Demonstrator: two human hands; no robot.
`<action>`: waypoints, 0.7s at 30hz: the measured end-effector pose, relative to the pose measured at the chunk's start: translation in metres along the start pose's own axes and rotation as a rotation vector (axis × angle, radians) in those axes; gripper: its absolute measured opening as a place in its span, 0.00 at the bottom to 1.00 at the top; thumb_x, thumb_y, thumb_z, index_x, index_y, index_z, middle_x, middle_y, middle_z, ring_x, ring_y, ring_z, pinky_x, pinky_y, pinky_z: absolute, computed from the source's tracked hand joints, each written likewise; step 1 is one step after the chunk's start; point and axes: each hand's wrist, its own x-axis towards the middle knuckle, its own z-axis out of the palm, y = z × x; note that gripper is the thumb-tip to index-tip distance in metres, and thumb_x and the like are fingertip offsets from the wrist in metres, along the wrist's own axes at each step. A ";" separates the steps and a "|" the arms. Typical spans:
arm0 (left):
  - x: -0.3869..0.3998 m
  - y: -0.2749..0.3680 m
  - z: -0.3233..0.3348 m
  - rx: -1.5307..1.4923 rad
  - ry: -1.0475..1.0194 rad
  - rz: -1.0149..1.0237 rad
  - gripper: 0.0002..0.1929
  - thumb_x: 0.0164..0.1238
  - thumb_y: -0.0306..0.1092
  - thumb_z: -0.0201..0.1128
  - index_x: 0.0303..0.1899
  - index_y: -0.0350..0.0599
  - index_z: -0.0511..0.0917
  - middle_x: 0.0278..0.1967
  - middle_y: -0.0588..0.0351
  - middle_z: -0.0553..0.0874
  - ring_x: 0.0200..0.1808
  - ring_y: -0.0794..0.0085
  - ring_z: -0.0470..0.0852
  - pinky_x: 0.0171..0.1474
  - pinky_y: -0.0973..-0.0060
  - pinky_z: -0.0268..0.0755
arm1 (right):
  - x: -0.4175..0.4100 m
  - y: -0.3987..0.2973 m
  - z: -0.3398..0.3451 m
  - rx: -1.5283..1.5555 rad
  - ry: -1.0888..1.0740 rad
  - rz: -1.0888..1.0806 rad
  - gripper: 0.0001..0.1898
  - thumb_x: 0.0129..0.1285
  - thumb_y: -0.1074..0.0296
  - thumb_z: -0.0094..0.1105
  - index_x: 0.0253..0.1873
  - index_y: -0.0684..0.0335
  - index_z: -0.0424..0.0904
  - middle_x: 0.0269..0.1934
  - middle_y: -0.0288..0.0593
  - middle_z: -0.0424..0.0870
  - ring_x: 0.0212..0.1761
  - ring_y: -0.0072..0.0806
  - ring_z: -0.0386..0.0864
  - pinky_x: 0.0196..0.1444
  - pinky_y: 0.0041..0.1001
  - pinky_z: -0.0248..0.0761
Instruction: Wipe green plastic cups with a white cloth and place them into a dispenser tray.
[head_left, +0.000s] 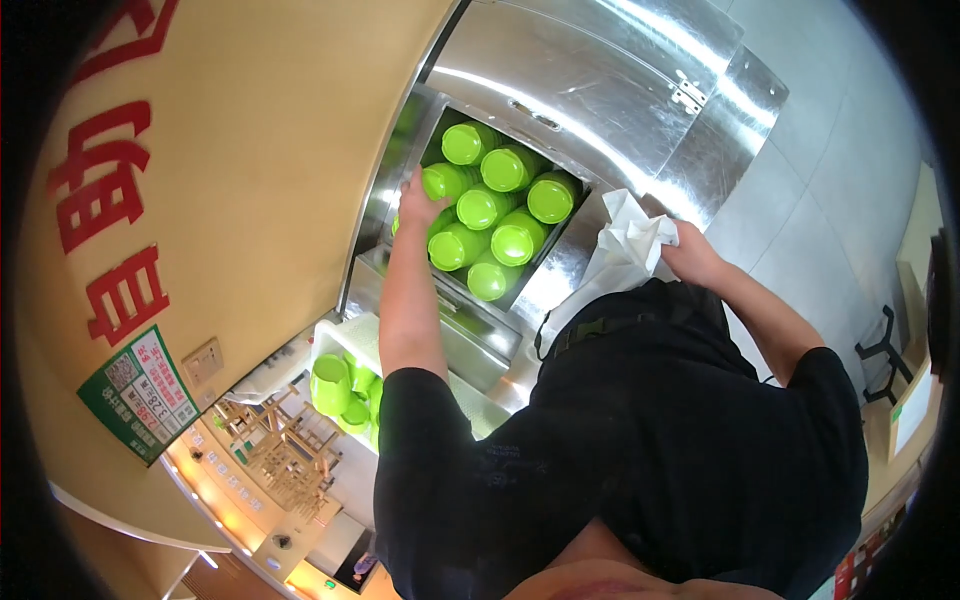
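Several stacks of bright green cups or bowls (506, 169) stand in a square opening of a stainless steel counter (559, 274), their rounded closed ends facing up. My left hand (421, 201) is at the left side of the opening, thumb and fingers around the side of one green stack (444, 181); its fingertips are partly hidden. My right hand (686, 251) grips a crumpled white cloth or paper (634, 232) at my waist, right of the opening.
A white plastic basket (364, 330) with loose green cups (330, 384) is at the lower left, beside my left arm. A beige wall (277, 150) with red lettering borders the counter on the left. Tiled floor (806, 165) lies to the right.
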 end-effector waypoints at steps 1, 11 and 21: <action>-0.005 0.001 0.002 -0.005 0.005 -0.006 0.52 0.49 0.42 0.80 0.76 0.55 0.57 0.68 0.33 0.70 0.68 0.44 0.72 0.69 0.54 0.70 | 0.000 -0.002 0.000 -0.006 -0.005 -0.005 0.11 0.69 0.71 0.55 0.52 0.63 0.82 0.46 0.54 0.86 0.50 0.48 0.84 0.55 0.38 0.74; -0.153 0.053 0.043 -0.425 0.433 0.108 0.30 0.62 0.36 0.71 0.64 0.35 0.73 0.58 0.37 0.79 0.62 0.47 0.77 0.66 0.58 0.70 | 0.011 -0.038 0.007 -0.144 -0.111 -0.166 0.13 0.66 0.70 0.55 0.53 0.62 0.82 0.46 0.58 0.86 0.51 0.54 0.83 0.56 0.43 0.74; -0.309 0.101 0.131 -1.180 0.254 -0.163 0.19 0.71 0.27 0.64 0.60 0.34 0.75 0.52 0.49 0.85 0.53 0.71 0.83 0.57 0.73 0.77 | 0.001 -0.045 0.050 -0.196 -0.344 -0.297 0.17 0.63 0.72 0.55 0.55 0.63 0.81 0.47 0.57 0.87 0.52 0.51 0.84 0.57 0.41 0.74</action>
